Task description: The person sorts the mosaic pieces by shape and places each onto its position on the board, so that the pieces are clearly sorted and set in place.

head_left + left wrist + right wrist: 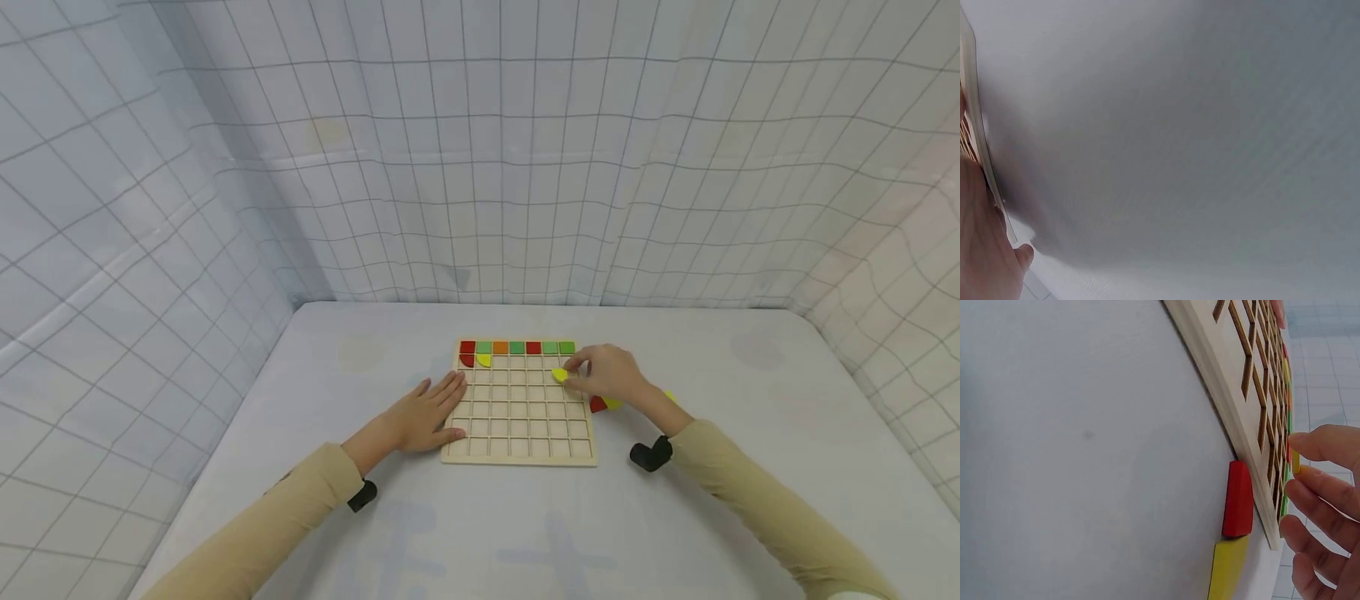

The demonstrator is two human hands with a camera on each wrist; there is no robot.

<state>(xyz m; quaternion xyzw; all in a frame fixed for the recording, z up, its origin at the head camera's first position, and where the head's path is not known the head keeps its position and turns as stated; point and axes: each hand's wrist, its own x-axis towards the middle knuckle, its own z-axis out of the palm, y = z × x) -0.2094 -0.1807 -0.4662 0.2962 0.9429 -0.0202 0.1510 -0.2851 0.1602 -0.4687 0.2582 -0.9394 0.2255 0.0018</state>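
Yellow piece pinched by the right hand over the grid board's right side.
Placing seems in hand, and alignment before release called for; the board's left edge is touched by the left hand, fingers extended.

The left arm, sleeved almost to the wrist, stretches toward two o'clock, and the left hand lies palm down there, fingers slightly spread, thumb out toward three. Opposite, the right arm, sleeved likewise, angles in toward ten o'clock; I can see the right hand pinching, thumb and forefinger toward nine, its other fingers loosely bent.
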